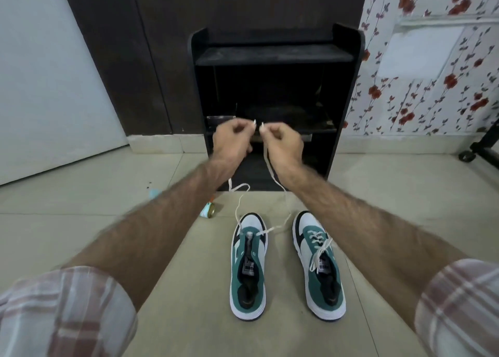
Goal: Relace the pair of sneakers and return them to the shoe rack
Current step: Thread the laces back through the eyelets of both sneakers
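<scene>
White flat shoelace (266, 156), threaded through the left green-and-white sneaker (248, 264) on the tiled floor (189, 289), is raised; left hand (232, 140) and right hand (282, 143) each pinch one end. Right laced sneaker (318, 264) stands beside it, before the black shoe rack (275, 56).

This is looking like a room in a home: a black shoe rack (275, 56) is standing against a dark wooden panel (129, 54), red-flowered wallpaper (432, 92) is covering the wall beside it, and pale tiles are lining the floor (81, 194) underfoot.
</scene>
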